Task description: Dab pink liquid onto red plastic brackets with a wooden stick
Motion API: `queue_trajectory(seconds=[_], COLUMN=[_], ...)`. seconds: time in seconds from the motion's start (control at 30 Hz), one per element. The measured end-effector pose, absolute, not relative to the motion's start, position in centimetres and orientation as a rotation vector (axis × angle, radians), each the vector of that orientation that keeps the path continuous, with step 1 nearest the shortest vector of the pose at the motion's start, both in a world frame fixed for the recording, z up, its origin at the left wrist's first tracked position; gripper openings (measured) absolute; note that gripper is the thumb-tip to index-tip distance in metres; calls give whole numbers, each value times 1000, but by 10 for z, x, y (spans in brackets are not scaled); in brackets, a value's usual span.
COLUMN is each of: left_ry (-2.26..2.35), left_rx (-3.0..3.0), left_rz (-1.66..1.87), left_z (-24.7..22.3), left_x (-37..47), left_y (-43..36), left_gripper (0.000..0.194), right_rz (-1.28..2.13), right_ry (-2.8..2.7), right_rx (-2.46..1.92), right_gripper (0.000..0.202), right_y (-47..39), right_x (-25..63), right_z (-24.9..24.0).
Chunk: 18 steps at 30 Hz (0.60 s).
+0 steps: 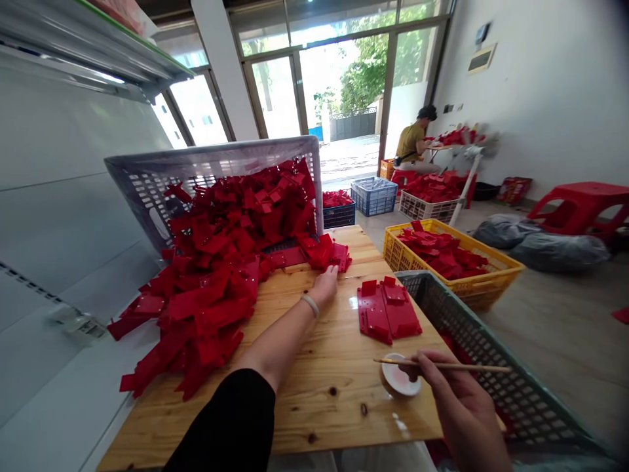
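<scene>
My left hand (pixel 324 287) stretches across the wooden table (pixel 295 406), its fingers closed at the edge of a red plastic piece (pixel 340 257); the fingertips are partly hidden. In my right hand (pixel 459 400) a thin wooden stick (pixel 472 368) is pinched, lying nearly level. Its thin end passes over a small white dish (pixel 403 380) near the table's right edge. Beyond the dish, two flat red panels (pixel 388 309) with raised tabs lie side by side. A large heap of red plastic pieces (pixel 211 288) covers the table's left side.
A tipped plastic crate (pixel 216 149) spills the heap. Right of the table stand a green crate (pixel 511 380) and a yellow crate (pixel 501 265) of red pieces. A shelf (pixel 113 52) overhangs the left. Farther back, a person (pixel 413 141) sits at another table.
</scene>
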<state>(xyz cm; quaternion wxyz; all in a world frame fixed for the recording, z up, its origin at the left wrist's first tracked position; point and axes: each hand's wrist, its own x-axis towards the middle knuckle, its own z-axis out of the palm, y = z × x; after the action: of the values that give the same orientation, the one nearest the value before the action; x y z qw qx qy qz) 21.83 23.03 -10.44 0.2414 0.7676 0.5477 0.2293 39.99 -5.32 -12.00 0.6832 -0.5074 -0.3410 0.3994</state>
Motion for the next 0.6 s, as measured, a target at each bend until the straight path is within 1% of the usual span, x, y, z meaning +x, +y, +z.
queue_trajectory(seconds=[0.13, 0.3, 0.47, 0.6], left_ry=[1570, 1669, 1776, 1876], left_rx=[2257, 2301, 2243, 2151], left_rz=[488, 409, 290, 256], left_z=[-109, -110, -93, -76], left_x=[184, 131, 80, 48], left_y=[204, 133, 55, 21], left_gripper=[39, 33, 34, 31], right_rz=[859, 856, 869, 914], right_ry=[-815, -877, -922, -909], right_rx=[-1166, -1179, -1220, -1217], right_gripper=[39, 34, 34, 33], right_y=[-56, -56, -57, -59], right_x=[400, 393, 379, 371], right_z=[-118, -108, -94, -89])
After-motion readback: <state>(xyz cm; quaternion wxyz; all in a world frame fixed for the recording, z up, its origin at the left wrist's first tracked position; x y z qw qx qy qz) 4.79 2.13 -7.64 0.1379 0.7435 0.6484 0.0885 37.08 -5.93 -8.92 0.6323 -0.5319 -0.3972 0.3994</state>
